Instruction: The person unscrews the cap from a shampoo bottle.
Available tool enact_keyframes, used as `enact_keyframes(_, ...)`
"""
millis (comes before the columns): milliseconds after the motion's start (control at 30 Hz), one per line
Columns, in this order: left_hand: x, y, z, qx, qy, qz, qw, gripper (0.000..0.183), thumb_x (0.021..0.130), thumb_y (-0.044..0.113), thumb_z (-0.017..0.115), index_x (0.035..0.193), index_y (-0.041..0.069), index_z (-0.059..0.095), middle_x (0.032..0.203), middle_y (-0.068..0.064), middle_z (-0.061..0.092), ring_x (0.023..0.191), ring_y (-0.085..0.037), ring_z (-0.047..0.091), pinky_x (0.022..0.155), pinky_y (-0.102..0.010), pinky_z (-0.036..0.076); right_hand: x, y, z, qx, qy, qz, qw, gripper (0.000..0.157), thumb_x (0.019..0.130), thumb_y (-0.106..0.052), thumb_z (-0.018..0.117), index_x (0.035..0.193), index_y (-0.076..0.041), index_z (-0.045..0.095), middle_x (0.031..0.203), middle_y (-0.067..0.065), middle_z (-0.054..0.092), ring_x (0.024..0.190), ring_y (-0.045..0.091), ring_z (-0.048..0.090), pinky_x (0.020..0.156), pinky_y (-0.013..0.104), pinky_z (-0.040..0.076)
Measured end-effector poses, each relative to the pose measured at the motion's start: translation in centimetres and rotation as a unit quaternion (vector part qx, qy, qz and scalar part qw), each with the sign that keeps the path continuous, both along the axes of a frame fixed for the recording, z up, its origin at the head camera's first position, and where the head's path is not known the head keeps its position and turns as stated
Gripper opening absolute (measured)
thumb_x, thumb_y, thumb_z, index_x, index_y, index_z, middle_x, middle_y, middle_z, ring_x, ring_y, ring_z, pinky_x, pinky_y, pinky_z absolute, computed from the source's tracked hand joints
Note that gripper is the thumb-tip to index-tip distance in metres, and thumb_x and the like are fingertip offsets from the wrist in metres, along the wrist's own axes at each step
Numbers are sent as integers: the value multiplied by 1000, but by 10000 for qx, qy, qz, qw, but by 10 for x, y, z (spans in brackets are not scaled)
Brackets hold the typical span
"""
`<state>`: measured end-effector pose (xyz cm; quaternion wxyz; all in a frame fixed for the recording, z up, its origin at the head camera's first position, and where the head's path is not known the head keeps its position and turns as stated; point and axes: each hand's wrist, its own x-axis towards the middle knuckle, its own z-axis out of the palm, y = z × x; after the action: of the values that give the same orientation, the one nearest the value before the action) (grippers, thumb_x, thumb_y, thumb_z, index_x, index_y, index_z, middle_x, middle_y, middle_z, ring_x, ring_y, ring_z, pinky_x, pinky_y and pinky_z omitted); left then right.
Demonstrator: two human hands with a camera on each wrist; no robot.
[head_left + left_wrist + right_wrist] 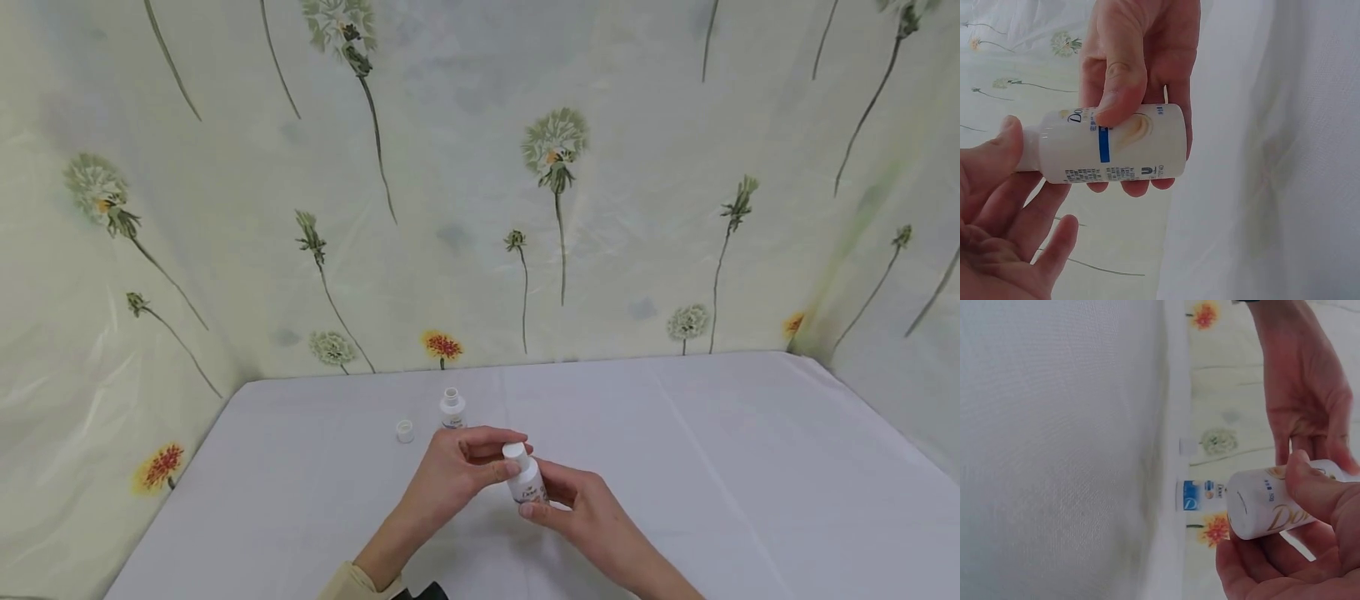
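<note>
A small white Dove bottle (pixel 528 483) is held tilted above the table between both hands. My right hand (pixel 592 517) grips its body, thumb across the label and fingers behind, as the left wrist view also shows. The fingers and thumb of my left hand (pixel 457 471) pinch the white cap (pixel 515 452) at the bottle's top. Behind the left hand stands a second white bottle (pixel 452 408), upright and uncapped, its lower part hidden by that hand. A loose white cap (pixel 405 431) lies to the left of it.
A white cloth covers the table (pixel 712 483). Behind it and at both sides hangs a pale curtain (pixel 465 208) printed with dandelions and orange flowers. In the right wrist view, the standing bottle (pixel 1197 495) shows a blue label.
</note>
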<state>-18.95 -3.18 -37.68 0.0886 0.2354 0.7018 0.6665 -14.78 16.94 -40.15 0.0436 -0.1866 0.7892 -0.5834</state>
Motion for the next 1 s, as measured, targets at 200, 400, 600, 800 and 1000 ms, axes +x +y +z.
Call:
enact_keyframes(200, 0, 0, 1, 116, -113, 74, 9998, 28, 83, 6, 78, 111, 8, 75, 103, -8, 74, 96, -19, 71, 81, -28, 55, 0, -1, -3, 115, 105, -38, 9999, 50, 89, -19, 74, 136, -8, 58, 126, 8, 64, 114, 19, 61, 94, 33, 48)
enact_keyframes(400, 1, 2, -1, 201, -176, 156, 9995, 27, 82, 5, 78, 110, 7, 75, 103, -8, 74, 95, -18, 70, 80, -27, 55, 1, -1, -3, 253, 234, -138, 9993, 51, 88, -19, 75, 135, -7, 59, 125, 7, 65, 114, 18, 61, 93, 31, 48)
enact_keyframes(600, 2, 2, -1, 163, -107, 364, 9991, 27, 82, 9, 80, 108, 9, 76, 99, -6, 74, 92, -17, 71, 79, -26, 55, 4, -4, -1, 597, 398, -521, 9961, 54, 87, -29, 76, 135, -12, 60, 118, 0, 69, 108, 16, 64, 88, 33, 51)
enact_keyframes(800, 2, 0, -1, 110, -122, 414, 9990, 28, 82, 14, 81, 109, 11, 76, 101, -4, 74, 95, -17, 71, 81, -28, 54, 5, -7, 2, 859, 364, -887, 9917, 55, 83, -34, 79, 133, -16, 63, 112, -5, 70, 107, 15, 64, 87, 41, 51)
enact_keyframes(1000, -2, -3, -1, 193, -148, -81, 9997, 27, 85, 13, 78, 109, 6, 72, 108, -6, 72, 103, -21, 67, 88, -29, 52, 5, -4, 4, 853, 114, -882, 9924, 54, 82, -38, 79, 132, -22, 63, 113, -8, 69, 110, 15, 62, 86, 37, 51)
